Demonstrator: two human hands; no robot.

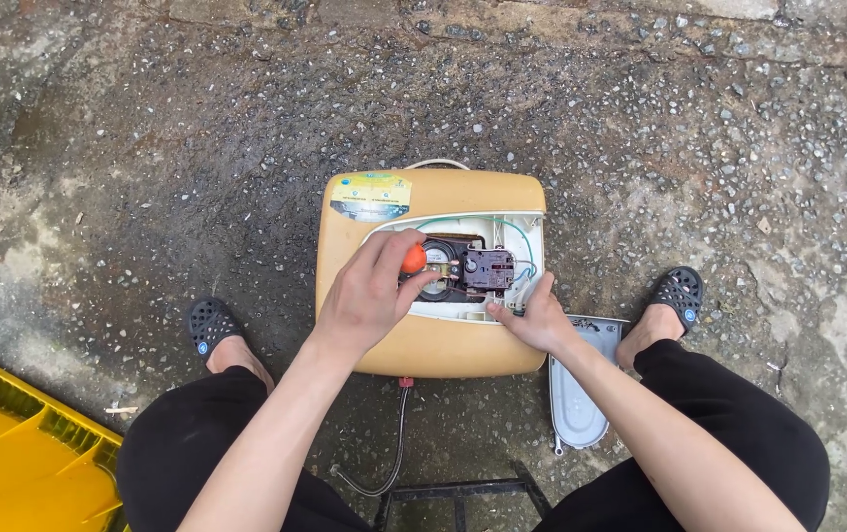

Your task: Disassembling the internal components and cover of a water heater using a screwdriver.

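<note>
Seen from above, squatting on wet gravel floor, feet in black clogs either side of a tan heater lying flat between the knees. Access opening uncovered, showing a black thermostat, a round dark part beside it and green and blue wires looping to the right. Grey cover lying off, on the floor just right of the heater, under the right forearm.

Left hand over the opening, fingers clamped round an orange-handled screwdriver, shaft hidden, seemingly aimed down at the thermostat's left side. Right hand resting at the opening's lower right edge, fingers together and pressed on the rim; holding nothing that can be seen.

Probably a screw being worked beside the thermostat. Best done with the driver kept square to the screw head, firm downward pressure, slow turns, right hand bracing the case against sliding on the wet ground. Worth keeping the tip clear of the wires. Yellow crate at lower left, black hose trailing from the heater's near edge.
</note>
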